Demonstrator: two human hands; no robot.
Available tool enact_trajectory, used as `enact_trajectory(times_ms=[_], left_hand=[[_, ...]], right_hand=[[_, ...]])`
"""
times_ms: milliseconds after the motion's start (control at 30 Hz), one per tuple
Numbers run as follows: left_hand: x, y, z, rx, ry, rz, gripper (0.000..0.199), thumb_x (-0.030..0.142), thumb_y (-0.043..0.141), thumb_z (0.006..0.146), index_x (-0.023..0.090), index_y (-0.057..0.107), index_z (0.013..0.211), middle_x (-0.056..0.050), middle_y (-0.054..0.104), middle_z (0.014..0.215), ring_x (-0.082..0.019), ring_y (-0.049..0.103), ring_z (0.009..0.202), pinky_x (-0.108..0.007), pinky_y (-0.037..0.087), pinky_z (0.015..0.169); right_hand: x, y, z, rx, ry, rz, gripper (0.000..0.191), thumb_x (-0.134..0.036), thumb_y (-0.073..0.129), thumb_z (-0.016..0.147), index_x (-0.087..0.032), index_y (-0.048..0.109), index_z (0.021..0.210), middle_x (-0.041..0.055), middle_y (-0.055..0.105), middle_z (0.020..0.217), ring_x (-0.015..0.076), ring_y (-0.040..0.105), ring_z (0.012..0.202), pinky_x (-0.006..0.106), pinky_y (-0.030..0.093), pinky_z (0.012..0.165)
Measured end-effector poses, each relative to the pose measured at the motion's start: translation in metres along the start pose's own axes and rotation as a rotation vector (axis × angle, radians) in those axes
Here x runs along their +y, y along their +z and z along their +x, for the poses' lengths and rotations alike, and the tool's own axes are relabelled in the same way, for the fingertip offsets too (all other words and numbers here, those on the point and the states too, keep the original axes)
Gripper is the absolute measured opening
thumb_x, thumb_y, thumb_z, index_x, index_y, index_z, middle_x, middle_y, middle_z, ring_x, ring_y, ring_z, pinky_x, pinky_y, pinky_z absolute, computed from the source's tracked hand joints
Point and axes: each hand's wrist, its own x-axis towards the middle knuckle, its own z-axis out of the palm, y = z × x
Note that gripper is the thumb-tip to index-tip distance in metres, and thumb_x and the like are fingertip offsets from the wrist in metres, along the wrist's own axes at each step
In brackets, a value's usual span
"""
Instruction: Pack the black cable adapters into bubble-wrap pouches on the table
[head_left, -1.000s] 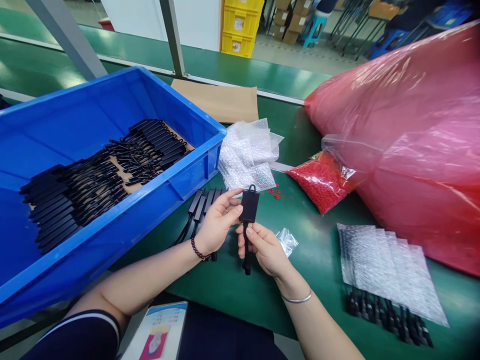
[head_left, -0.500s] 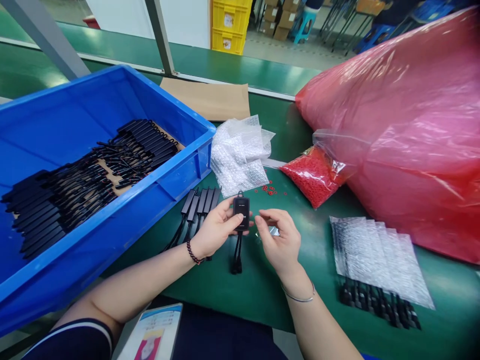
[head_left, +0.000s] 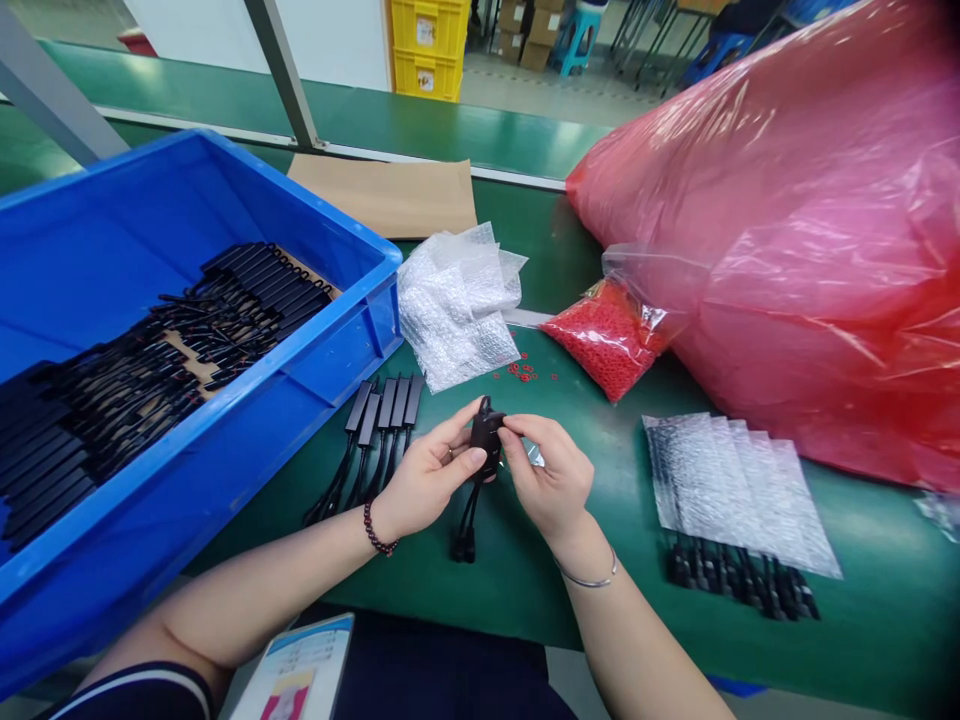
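My left hand [head_left: 427, 475] is closed around a small black electronic box [head_left: 486, 438] with a loop at its top and short black cables hanging below. The box is turned partly edge-on. With thumb and forefinger, my right hand [head_left: 553, 470] pinches at the box's upper right edge; whether a small part is between those fingertips is hidden. A shiny silver piece [head_left: 535, 456] shows behind my right fingers. To the left of my hands, several similar black boxes with cables [head_left: 386, 405] lie in a row.
At left stands a blue crate [head_left: 300, 385] with many black cabled boxes. Bubble-wrap bags [head_left: 461, 300] and small red rings [head_left: 523, 372] lie ahead. Rightward are a clear bag of red rings [head_left: 611, 335], a big pink bag [head_left: 795, 270] and bubble-wrapped units [head_left: 739, 490].
My left hand has tilted the box from face-up to edge-on. My right hand has closed in from the right, and its fingertips now touch the box. The view has shifted slightly.
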Motion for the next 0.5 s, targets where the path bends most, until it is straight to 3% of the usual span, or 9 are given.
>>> enact_trajectory(times_ms=[500], left_hand=[[-0.0041,-0.0048,0.0011,0.005,0.033,0.084,0.055,0.023,0.058,0.082,0.025,0.041,0.135,-0.008,0.055,0.127,-0.019,0.06,0.099,-0.034,0.052,0.085]], right_hand=[[0.0002,-0.003,0.0008,-0.046,0.04,0.086,0.017,-0.01,0.061,0.078,-0.023,0.065,0.09,0.0043,0.068,0.091,0.0152,0.065,0.082,0.031,0.056,0.073]])
